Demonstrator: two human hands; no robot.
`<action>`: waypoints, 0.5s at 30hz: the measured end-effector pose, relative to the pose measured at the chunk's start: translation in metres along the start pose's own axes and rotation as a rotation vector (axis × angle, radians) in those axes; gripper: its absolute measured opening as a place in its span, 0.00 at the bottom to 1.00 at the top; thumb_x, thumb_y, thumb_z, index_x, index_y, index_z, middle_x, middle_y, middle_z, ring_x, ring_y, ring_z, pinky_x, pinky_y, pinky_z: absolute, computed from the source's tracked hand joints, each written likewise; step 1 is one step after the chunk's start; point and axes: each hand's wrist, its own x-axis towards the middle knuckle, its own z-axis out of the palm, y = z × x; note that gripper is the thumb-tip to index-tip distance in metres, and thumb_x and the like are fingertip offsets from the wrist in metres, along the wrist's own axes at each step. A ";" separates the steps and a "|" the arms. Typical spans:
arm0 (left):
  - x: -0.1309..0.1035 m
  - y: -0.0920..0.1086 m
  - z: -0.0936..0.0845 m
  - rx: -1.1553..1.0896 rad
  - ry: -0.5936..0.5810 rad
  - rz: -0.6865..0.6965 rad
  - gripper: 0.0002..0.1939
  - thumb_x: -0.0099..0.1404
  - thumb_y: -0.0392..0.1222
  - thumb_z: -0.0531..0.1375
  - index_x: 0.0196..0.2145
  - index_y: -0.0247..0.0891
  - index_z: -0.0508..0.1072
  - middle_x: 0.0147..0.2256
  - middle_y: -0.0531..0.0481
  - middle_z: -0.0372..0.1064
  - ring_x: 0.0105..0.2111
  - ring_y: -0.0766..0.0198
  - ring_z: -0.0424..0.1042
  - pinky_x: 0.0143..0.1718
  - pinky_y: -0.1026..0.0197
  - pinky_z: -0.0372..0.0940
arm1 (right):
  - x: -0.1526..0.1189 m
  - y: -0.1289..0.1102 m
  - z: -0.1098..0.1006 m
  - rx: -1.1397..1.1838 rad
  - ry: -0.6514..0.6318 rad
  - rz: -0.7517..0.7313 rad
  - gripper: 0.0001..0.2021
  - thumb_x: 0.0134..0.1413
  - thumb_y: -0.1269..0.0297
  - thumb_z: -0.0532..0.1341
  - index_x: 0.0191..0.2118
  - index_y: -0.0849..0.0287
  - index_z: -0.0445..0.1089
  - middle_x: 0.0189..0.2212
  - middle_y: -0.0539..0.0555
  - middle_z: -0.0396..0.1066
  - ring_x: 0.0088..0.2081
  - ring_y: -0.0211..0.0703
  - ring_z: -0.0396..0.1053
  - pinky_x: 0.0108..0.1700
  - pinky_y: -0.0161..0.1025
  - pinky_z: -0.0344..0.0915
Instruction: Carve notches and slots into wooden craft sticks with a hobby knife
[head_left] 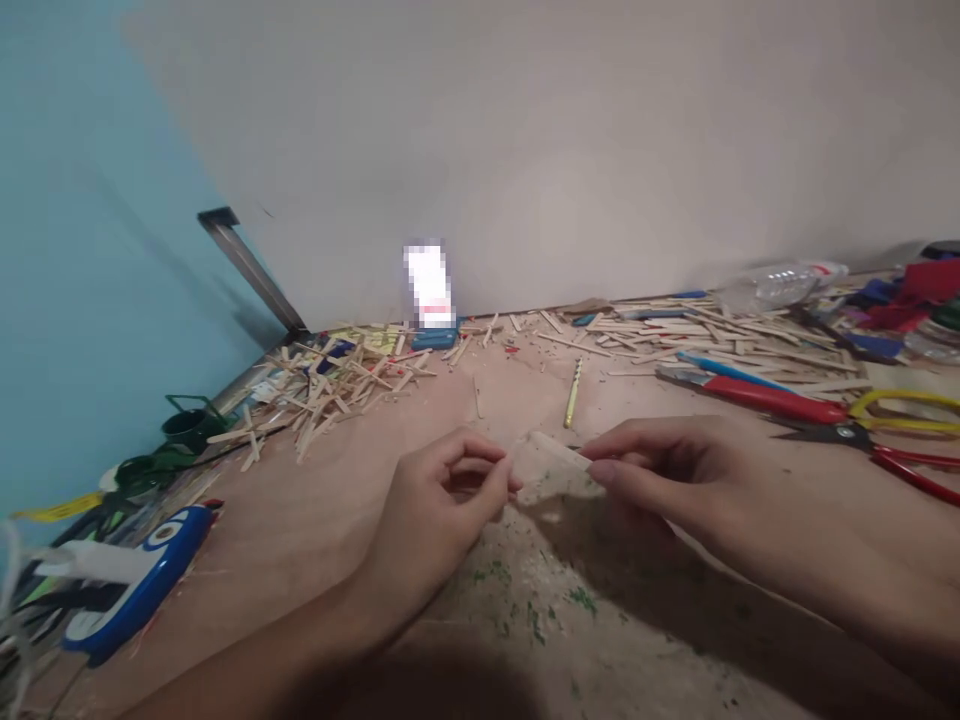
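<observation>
1. At the far left, I see a blue and white tool (pixel 142 590) lying on the table (pixel 300 545).
2. Further right, near the wall (pixel 562 170), there is a loose pile of thin sticks (pixel 360 375). Beside it stands a bright, blurred screen (pixel 429 285).
3. The left hand (pixel 442 490) has its thumb and fingers closed on the left end of a pale thin piece (pixel 546 455).
4. This piece is in the middle, between both hands, near some green crumbs (pixel 581 600). I cannot tell if it touches the table.
5. Beyond it lies a yellow pencil (pixel 574 393).
6. The right hand (pixel 697 475) pinches the piece's right end.
7. At the right, I see scissors (pixel 832 433) and a clear bottle (pixel 787 287).
</observation>
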 end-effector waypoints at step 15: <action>-0.012 -0.002 0.001 0.273 0.034 0.225 0.05 0.74 0.44 0.73 0.38 0.44 0.89 0.36 0.51 0.93 0.36 0.56 0.95 0.41 0.62 0.89 | -0.006 -0.007 0.017 0.069 -0.105 0.073 0.23 0.76 0.43 0.66 0.52 0.56 0.91 0.20 0.47 0.70 0.21 0.39 0.59 0.24 0.38 0.52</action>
